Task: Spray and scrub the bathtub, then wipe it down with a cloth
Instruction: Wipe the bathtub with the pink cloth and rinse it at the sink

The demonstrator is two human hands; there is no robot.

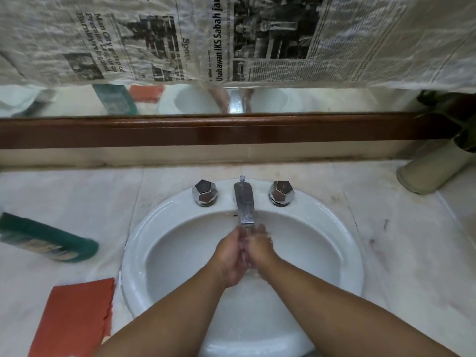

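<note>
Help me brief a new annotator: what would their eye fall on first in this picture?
First, the left hand and right hand pressed together under the chrome spout, in the middle of the white sink. Next, the newspaper covering most of the mirror above. At the left on the counter lie a green scrub brush and, nearer, a red cloth.

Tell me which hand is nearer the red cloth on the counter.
Left. The red cloth lies on the counter left of the sink. The left hand is over the sink on that side; the right hand touches it from the far side.
</note>
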